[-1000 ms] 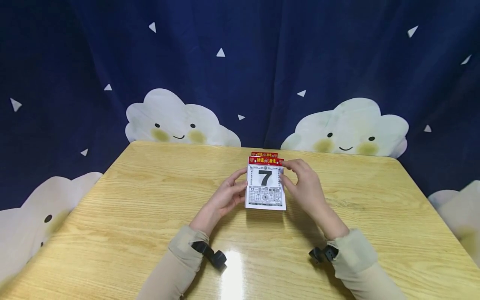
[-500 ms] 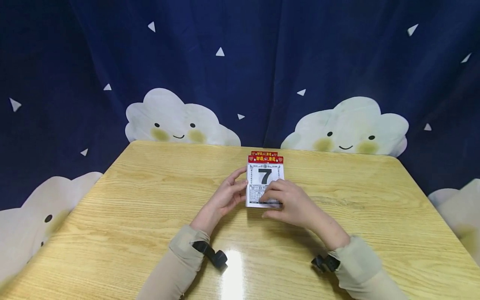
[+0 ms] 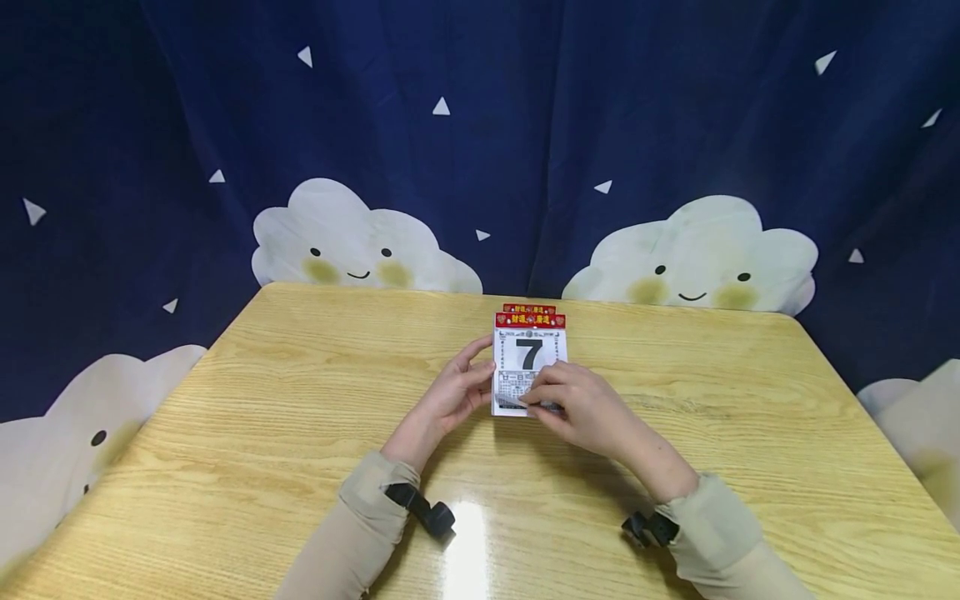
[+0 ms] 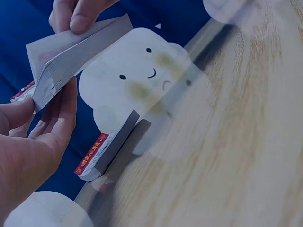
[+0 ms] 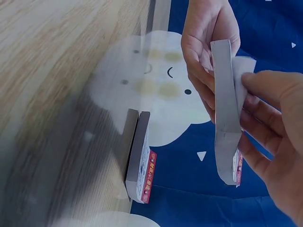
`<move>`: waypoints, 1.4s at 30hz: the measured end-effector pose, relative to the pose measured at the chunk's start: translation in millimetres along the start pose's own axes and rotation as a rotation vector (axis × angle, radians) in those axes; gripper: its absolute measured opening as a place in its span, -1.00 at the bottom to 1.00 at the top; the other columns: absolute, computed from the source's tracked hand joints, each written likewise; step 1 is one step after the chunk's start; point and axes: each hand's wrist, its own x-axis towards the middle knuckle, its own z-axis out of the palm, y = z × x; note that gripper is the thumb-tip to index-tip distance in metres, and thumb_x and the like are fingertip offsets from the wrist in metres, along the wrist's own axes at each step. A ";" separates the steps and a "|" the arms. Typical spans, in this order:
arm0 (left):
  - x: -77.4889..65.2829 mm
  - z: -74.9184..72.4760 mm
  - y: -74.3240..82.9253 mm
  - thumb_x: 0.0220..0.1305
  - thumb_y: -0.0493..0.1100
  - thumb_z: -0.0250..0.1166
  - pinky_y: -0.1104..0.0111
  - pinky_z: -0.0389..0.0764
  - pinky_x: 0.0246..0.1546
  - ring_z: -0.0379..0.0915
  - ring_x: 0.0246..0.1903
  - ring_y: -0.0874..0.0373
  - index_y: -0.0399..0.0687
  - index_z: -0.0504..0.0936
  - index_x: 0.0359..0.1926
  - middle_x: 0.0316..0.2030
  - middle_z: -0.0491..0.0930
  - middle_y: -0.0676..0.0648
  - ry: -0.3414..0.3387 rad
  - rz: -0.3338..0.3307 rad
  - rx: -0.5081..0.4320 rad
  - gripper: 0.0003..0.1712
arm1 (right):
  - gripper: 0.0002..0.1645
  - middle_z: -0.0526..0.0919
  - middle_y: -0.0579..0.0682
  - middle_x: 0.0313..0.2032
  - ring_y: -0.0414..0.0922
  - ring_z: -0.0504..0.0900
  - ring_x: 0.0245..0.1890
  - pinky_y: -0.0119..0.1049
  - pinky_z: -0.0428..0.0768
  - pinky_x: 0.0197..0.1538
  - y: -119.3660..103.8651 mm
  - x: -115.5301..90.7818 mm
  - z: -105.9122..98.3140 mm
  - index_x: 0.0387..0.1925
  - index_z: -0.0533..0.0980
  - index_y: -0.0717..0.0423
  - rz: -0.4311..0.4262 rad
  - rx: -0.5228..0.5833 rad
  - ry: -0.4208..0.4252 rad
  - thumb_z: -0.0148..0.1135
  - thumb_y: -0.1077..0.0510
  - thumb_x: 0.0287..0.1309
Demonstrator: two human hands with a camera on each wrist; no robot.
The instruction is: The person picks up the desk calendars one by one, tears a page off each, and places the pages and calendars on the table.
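A tear-off calendar (image 3: 528, 350) with a red header and a large black 7 is held up above the table by my left hand (image 3: 454, 387), which grips its left edge between thumb and fingers. Across its lower right part lies my right hand (image 3: 581, 404), pinching the bottom of the front sheet between thumb and fingers. From the left wrist, that sheet (image 4: 45, 49) bends away from the page block (image 4: 64, 68). In the right wrist view the lifted sheet (image 5: 241, 78) stands off the thick block (image 5: 225, 106). My right hand covers the lower right print.
A second calendar (image 5: 139, 161) with the same red header lies on the wooden table (image 3: 300, 400); in the head view it is mostly hidden behind the held one. A dark blue curtain (image 3: 525, 125) with smiling clouds hangs behind the table's far edge.
My right hand has moved from the calendar's upper right edge down to its bottom, and its thumb has closed in on the front sheet. My left hand keeps its grip in place.
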 end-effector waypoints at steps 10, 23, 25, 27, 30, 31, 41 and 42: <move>1.1 -0.5 -1.3 0.32 -0.39 -0.11 0.38 0.59 -0.28 0.54 -0.37 0.20 -0.06 0.04 0.36 -0.30 0.61 0.03 -0.011 0.001 -0.007 -0.39 | -0.94 0.56 -0.23 -0.52 -0.31 0.47 -0.49 -0.44 0.51 -0.41 -3.5 3.8 -1.5 -0.57 0.62 -0.03 0.129 0.008 0.072 0.35 0.20 -0.19; 0.5 -1.6 -2.3 0.33 -0.37 -0.12 0.36 0.58 -0.25 0.53 -0.35 0.19 -0.07 0.05 0.36 -0.30 0.60 0.04 -0.003 -0.007 -0.004 -0.41 | -0.86 0.53 -0.25 -0.56 -0.33 0.41 -0.56 -0.48 0.43 -0.50 -3.1 7.5 -15.4 -0.61 0.58 -0.06 0.291 0.206 0.115 0.44 0.14 -0.19; 0.7 -2.1 -2.4 0.33 -0.37 -0.11 0.37 0.58 -0.25 0.53 -0.35 0.19 -0.08 0.05 0.36 -0.30 0.60 0.04 0.004 -0.004 0.001 -0.41 | -0.86 0.55 -0.26 -0.56 -0.34 0.44 -0.54 -0.47 0.47 -0.45 -1.9 8.2 -18.9 -0.60 0.58 -0.07 0.297 0.215 0.131 0.44 0.14 -0.19; 0.9 -2.5 -2.3 0.33 -0.37 -0.11 0.37 0.58 -0.26 0.53 -0.36 0.19 -0.08 0.06 0.36 -0.30 0.60 0.03 0.011 -0.002 -0.001 -0.41 | -0.87 0.58 -0.26 -0.55 -0.34 0.49 -0.52 -0.44 0.50 -0.43 -0.5 8.8 -22.4 -0.58 0.59 -0.07 0.311 0.222 0.150 0.43 0.14 -0.18; 1.5 -2.6 -1.9 0.33 -0.37 -0.11 0.38 0.59 -0.28 0.53 -0.36 0.19 -0.09 0.06 0.36 -0.30 0.60 0.03 0.021 0.003 0.009 -0.41 | -0.90 0.61 -0.23 -0.54 -0.32 0.53 -0.52 -0.40 0.52 -0.45 1.8 10.0 -27.3 -0.56 0.60 -0.04 0.343 0.238 0.179 0.42 0.15 -0.16; 1.6 -2.4 -1.8 0.33 -0.37 -0.11 0.38 0.59 -0.29 0.53 -0.37 0.19 -0.08 0.07 0.36 -0.31 0.61 0.03 0.030 0.003 0.014 -0.41 | -0.91 0.62 -0.22 -0.54 -0.30 0.54 -0.52 -0.40 0.52 -0.47 2.6 10.5 -28.6 -0.55 0.61 -0.03 0.353 0.239 0.189 0.42 0.16 -0.15; 2.2 5.6 -0.6 0.28 -0.37 -0.06 0.41 0.57 -0.39 0.54 -0.45 0.20 -0.10 0.22 0.28 -0.40 0.60 0.02 0.167 0.019 0.146 -0.47 | -0.93 0.65 -0.15 -0.55 -0.26 0.56 -0.53 -0.44 0.48 -0.54 13.1 12.6 -35.1 -0.53 0.61 0.03 0.451 0.236 0.251 0.39 0.17 -0.10; 2.3 6.6 -0.5 0.27 -0.37 -0.05 0.42 0.56 -0.41 0.54 -0.46 0.21 -0.11 0.23 0.28 -0.41 0.60 0.01 0.180 0.017 0.151 -0.47 | -0.93 0.65 -0.15 -0.55 -0.26 0.56 -0.53 -0.45 0.48 -0.54 14.7 12.5 -35.1 -0.54 0.61 0.03 0.470 0.242 0.255 0.38 0.17 -0.09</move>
